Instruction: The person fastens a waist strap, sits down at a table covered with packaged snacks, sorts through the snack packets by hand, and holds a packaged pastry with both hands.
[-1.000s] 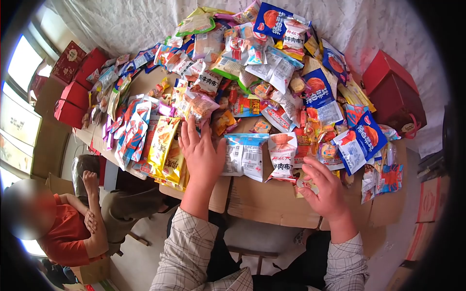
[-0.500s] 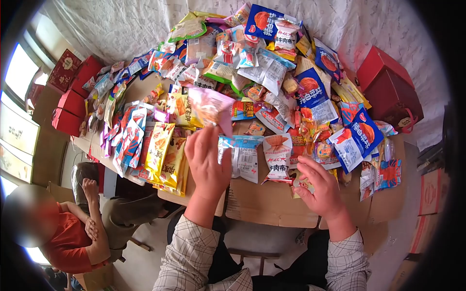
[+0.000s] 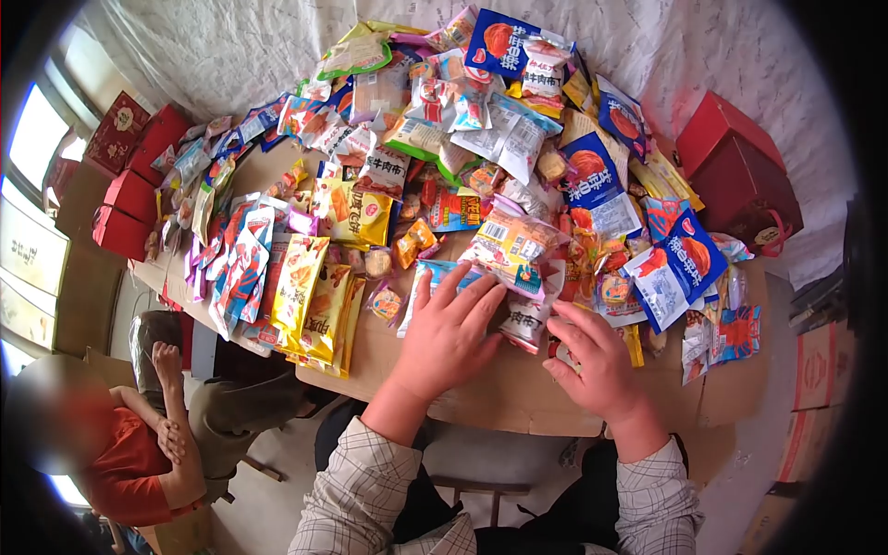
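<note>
My left hand (image 3: pixel 453 333) lies palm down with its fingers stretched, over a light blue and white snack packet (image 3: pixel 427 277) that it partly hides. Just beyond its fingertips, a pink-edged snack packet (image 3: pixel 514 245) rests on the pile, its printed back upward. My right hand (image 3: pixel 599 365) has loosely bent fingers, apart from one another and holding nothing. Its fingertips are beside a white snack packet with black characters (image 3: pixel 525 324); whether they touch it I cannot tell. Yellow snack packets (image 3: pixel 319 301) lie in an overlapping row left of my left hand.
A large heap of snack packets, some blue (image 3: pixel 680 264), covers the cardboard-topped table (image 3: pixel 518 407). Red gift boxes (image 3: pixel 740 176) stand at the right, more red boxes (image 3: pixel 129 213) at the left. A person in an orange shirt (image 3: pixel 129 462) sits at the left with folded arms.
My left hand has let go of the pink packet, which now lies on the pile, and has moved right and down. My right hand has shifted slightly down.
</note>
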Available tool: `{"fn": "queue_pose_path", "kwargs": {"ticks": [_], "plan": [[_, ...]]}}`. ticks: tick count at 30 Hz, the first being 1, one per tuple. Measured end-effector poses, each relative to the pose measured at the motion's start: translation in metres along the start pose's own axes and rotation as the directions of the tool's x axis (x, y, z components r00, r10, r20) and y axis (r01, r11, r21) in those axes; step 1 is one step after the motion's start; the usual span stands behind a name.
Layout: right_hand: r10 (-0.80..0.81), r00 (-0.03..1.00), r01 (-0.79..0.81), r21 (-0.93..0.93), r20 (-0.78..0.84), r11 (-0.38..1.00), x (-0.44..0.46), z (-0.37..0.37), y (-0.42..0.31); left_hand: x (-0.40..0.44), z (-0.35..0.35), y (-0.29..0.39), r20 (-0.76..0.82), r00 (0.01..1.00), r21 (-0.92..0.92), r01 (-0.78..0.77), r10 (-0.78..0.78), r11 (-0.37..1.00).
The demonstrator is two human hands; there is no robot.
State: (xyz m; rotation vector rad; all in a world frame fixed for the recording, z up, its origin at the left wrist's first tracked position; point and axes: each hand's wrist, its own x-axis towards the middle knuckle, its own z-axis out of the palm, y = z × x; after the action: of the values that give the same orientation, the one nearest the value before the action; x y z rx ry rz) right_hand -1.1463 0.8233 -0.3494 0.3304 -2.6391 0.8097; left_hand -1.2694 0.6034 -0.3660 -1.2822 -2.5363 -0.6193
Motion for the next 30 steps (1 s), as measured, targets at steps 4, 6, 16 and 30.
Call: {"fn": "queue_pose_path", "kwargs": {"ticks": [4, 6, 16, 30], "plan": [[0.007, 1.000, -0.007, -0.032, -0.006, 0.999, -0.001, 0.004, 0.002, -0.001, 0.006, -0.003, -0.126, 0.992, 0.058, 0.010, -0.003, 0.998], [0.018, 1.000, -0.018, -0.034, -0.007, 0.999, -0.001, 0.005, 0.002, -0.002, 0.010, -0.006, -0.135, 0.991, 0.044, 0.025, -0.019, 0.999], [0.125, 0.989, -0.115, -0.127, 0.079, 0.985, 0.004, 0.020, 0.003, 0.003, 0.007, 0.014, -0.011, 1.000, -0.015, -0.004, 0.004, 1.000], [0.215, 0.972, -0.206, 0.099, -0.091, 0.973, 0.014, 0.018, 0.013, -0.003, 0.014, 0.026, 0.021, 0.999, -0.063, -0.046, 0.048, 0.997]]}}
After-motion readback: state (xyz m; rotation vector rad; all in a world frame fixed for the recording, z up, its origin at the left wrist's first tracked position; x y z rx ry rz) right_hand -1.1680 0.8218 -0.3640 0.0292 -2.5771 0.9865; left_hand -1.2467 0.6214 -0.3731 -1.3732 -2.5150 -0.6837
